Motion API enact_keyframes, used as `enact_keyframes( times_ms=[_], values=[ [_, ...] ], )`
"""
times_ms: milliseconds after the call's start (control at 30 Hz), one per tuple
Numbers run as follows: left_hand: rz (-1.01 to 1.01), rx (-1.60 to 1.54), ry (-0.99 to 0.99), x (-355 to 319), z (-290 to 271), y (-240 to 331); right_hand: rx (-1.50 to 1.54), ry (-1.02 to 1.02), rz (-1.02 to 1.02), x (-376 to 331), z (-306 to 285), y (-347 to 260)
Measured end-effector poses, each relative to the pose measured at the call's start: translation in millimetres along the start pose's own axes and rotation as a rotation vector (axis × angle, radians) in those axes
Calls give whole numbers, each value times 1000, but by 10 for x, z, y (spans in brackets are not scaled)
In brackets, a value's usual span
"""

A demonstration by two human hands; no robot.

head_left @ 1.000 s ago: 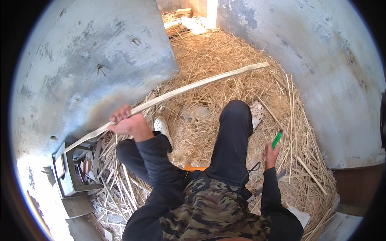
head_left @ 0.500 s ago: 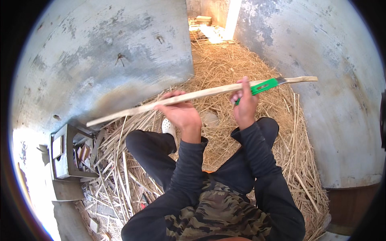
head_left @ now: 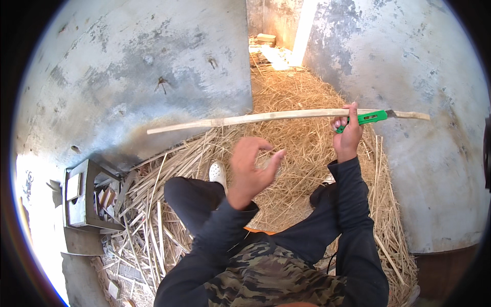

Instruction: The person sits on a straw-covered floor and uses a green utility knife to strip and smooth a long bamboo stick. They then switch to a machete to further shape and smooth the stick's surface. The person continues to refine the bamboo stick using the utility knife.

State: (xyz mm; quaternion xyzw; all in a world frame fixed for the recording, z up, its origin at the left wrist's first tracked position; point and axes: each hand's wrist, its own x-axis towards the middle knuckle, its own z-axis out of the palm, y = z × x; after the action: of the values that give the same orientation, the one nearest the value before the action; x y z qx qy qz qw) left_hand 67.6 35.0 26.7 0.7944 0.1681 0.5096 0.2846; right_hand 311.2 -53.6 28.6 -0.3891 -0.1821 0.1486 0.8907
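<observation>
A long, pale wooden strip [head_left: 245, 118], slightly bowed, stretches crosswise in front of me. My right hand [head_left: 349, 134] grips it near its right end, together with a green utility knife [head_left: 372, 117] whose blade points right along the strip. My left hand [head_left: 251, 169] hangs below the strip's middle, apart from it, with thumb and fingers spread and nothing between them. The strip's left end stands free in the air before the left wall.
Straw-like shavings [head_left: 286, 179] cover the ground between my legs. Many pale strips [head_left: 153, 204] lie in a heap at my left, beside a small wooden box frame [head_left: 84, 204]. Weathered grey walls [head_left: 409, 169] rise on both sides. A white clog [head_left: 218, 174] is on my foot.
My left hand has let go of the strip and dropped below it, fingers parting. My right hand has moved right with the strip and the knife, and the strip has turned closer to level.
</observation>
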Motion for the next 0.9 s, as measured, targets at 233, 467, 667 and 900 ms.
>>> enact_keyframes(
  times_ms=[233, 467, 667, 900],
  values=[
    [158, 773, -51, 323, -981, -384, 6, -97, 21, 310, -156, -440],
    [-230, -163, 442, -384, -747, -606, 209, 60, 68, 273, -199, -161],
    [-253, -715, 176, 472, 111, -279, 384, 60, 354, -203, 216, 353],
    [-79, -904, 234, 1457, 226, -131, 27, -405, 837, -707, 257, 523]
  ],
)
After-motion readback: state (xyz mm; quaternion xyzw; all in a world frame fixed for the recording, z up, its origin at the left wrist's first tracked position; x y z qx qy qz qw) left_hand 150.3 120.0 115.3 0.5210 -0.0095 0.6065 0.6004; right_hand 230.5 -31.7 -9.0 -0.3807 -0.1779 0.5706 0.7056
